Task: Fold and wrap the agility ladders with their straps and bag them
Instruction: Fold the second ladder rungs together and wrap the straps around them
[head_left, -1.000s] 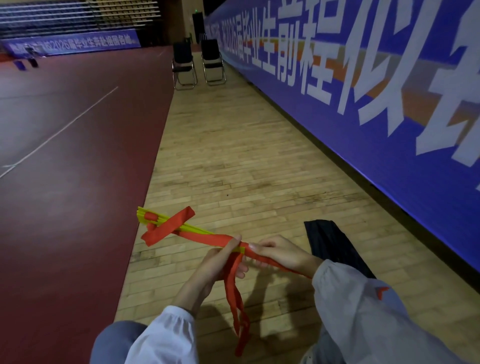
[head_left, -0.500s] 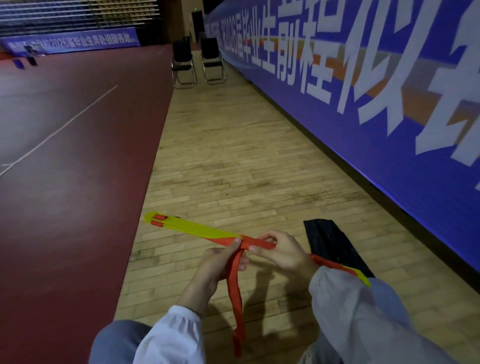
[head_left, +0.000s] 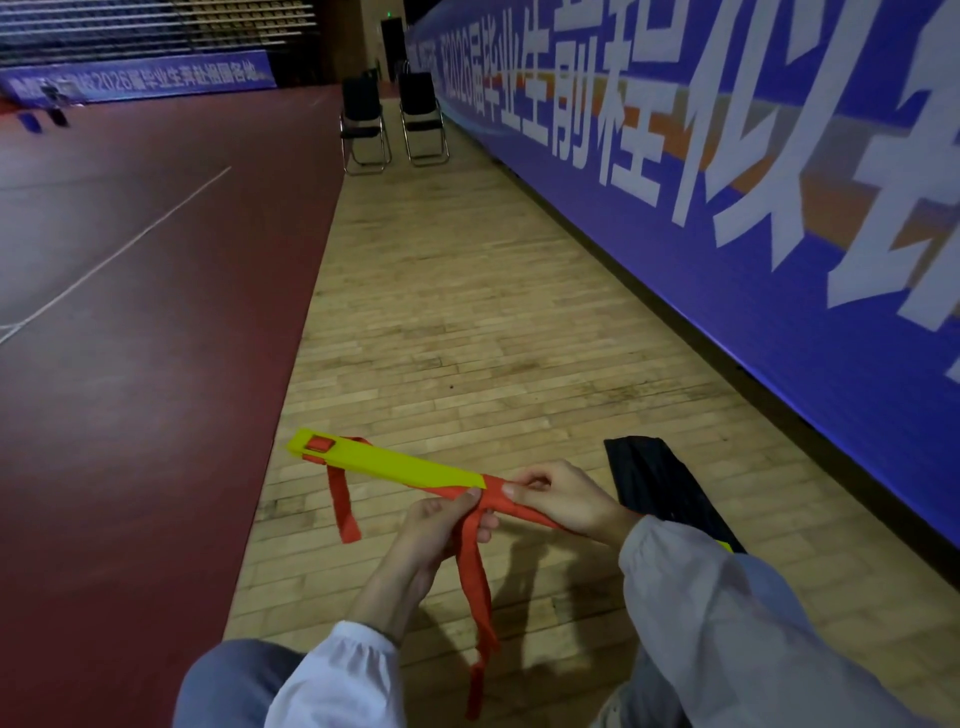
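Left grip (head_left: 441, 525), right grip (head_left: 563, 499) pinch strap (head_left: 480, 577) between them.

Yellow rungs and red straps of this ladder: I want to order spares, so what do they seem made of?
The stacked flat yellow rungs look like rigid plastic, smooth and faintly glossy: straight edges, even colour, no sag where unsupported. The flat red straps look like woven fabric webbing, matt: they hang limp, twist and fold. The weave is too small to confirm.
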